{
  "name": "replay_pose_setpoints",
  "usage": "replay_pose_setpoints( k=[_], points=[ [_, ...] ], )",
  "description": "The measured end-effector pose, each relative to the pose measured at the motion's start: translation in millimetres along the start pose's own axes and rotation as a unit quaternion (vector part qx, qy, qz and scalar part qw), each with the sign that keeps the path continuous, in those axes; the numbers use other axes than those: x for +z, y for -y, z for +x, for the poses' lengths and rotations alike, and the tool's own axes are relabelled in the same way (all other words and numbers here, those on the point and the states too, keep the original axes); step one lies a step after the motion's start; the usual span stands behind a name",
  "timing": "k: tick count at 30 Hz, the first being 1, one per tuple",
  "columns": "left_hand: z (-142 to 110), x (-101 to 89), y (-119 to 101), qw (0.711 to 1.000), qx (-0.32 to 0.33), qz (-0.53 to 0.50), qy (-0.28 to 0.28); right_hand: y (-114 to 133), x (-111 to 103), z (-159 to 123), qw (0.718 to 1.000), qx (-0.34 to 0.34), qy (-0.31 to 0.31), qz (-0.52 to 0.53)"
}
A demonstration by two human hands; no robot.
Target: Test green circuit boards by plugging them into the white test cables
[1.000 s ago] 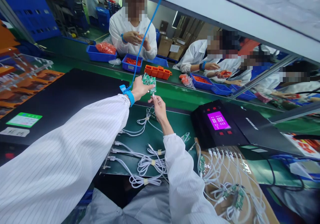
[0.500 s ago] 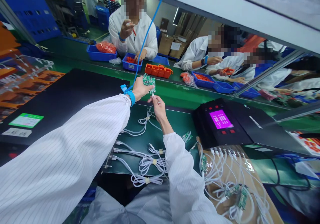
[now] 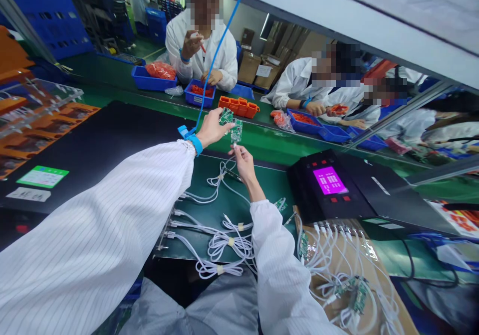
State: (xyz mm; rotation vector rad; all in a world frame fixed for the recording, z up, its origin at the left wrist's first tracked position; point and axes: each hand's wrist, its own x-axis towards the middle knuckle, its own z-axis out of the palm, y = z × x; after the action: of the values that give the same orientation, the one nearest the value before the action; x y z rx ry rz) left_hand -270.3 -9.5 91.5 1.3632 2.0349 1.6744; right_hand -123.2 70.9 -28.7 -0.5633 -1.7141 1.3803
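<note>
My left hand (image 3: 211, 128), with a blue wrist strap (image 3: 196, 143), is closed on green circuit boards, one board (image 3: 226, 116) in the palm side and another board (image 3: 236, 131) at the thumb tip. Just below, my right hand (image 3: 245, 164) pinches the white plug of a cable (image 3: 235, 146). The plug meets the lower edge of the nearer board; whether it is fully seated is too small to tell. White cables (image 3: 230, 243), bundled with ties, lie on the green bench top (image 3: 198, 175) under my forearms.
A black tester with a lit purple screen (image 3: 330, 180) stands at the right. Beside it, white cables and boards lie on brown cardboard (image 3: 377, 260). A black box (image 3: 112, 140) is at the left. Across the bench, co-workers in white coats sit behind blue bins (image 3: 155, 81) and orange holders (image 3: 239, 106).
Both hands have shifted slightly right, and the nearer board has separated a little from the other board. The plug stays at its lower edge.
</note>
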Motion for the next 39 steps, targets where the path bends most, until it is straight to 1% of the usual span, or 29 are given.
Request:
replay_pose_setpoints(
  k=[3,5,8,10,13,16,18,22,24,26,28,29,31,32,33,34,35,37,39],
  points=[
    [0.3,-10.7,-7.0,1.000,-0.024,-0.005,0.017,-3.1,-3.7,-0.6,1.000,0.000,-0.003,0.007],
    [1.1,-18.5,-9.4,1.000,-0.020,0.001,0.021,-4.5,-4.6,-0.6,1.000,0.001,-0.002,0.012],
    [2.1,-27.4,-9.1,0.997,0.043,0.056,0.040,-5.2,-4.3,0.3,1.000,0.001,0.003,0.015],
    [2.6,-29.5,-7.2,0.993,0.078,0.082,0.045,-5.2,-3.7,1.0,1.000,0.000,0.004,0.015],
    [4.2,-28.5,-3.5,0.990,0.094,0.088,0.050,-5.5,-3.8,1.2,1.000,-0.001,0.004,0.013],
    [7.2,-27.8,1.1,0.989,0.096,0.088,0.071,-6.7,-5.4,0.7,1.000,0.003,0.006,0.009],
    [9.0,-28.3,3.9,0.988,0.086,0.088,0.097,-7.6,-7.0,1.3,1.000,0.005,0.006,0.001],
    [8.7,-28.4,6.7,0.985,0.051,0.019,0.161,-7.1,-8.6,4.8,0.999,0.009,0.006,-0.040],
    [6.7,-27.4,6.4,0.983,0.042,-0.010,0.177,-4.1,-7.5,4.8,0.997,0.007,-0.001,-0.072],
    [4.4,-26.5,5.3,0.982,0.042,-0.014,0.186,1.0,-4.6,0.7,0.995,0.000,-0.018,-0.103],
    [2.4,-26.7,3.7,0.980,0.044,-0.009,0.192,7.6,0.4,-7.4,0.987,-0.026,-0.056,-0.149],
    [1.5,-27.1,2.8,0.980,0.042,-0.006,0.194,11.1,3.5,-12.3,0.978,-0.048,-0.084,-0.186],
    [0.0,-28.1,1.0,0.980,0.038,0.005,0.195,17.8,10.6,-21.8,0.947,-0.095,-0.139,-0.272],
    [-0.7,-28.6,0.2,0.980,0.038,0.014,0.195,20.8,14.1,-25.6,0.931,-0.112,-0.159,-0.308],
    [-1.3,-28.9,-0.6,0.980,0.041,0.026,0.195,23.5,17.6,-28.3,0.922,-0.119,-0.166,-0.328],
    [-1.9,-29.0,-1.2,0.978,0.047,0.039,0.197,26.0,20.8,-30.0,0.926,-0.110,-0.158,-0.325],
    [-2.4,-28.9,-1.6,0.977,0.056,0.054,0.201,28.3,23.8,-30.7,0.938,-0.087,-0.139,-0.306],
    [-3.2,-28.1,-2.0,0.970,0.078,0.084,0.212,32.5,28.7,-30.4,0.964,-0.017,-0.092,-0.247],
    [-3.6,-26.8,-1.7,0.962,0.106,0.112,0.225,36.0,32.3,-29.6,0.976,0.042,-0.073,-0.199]
  ],
)
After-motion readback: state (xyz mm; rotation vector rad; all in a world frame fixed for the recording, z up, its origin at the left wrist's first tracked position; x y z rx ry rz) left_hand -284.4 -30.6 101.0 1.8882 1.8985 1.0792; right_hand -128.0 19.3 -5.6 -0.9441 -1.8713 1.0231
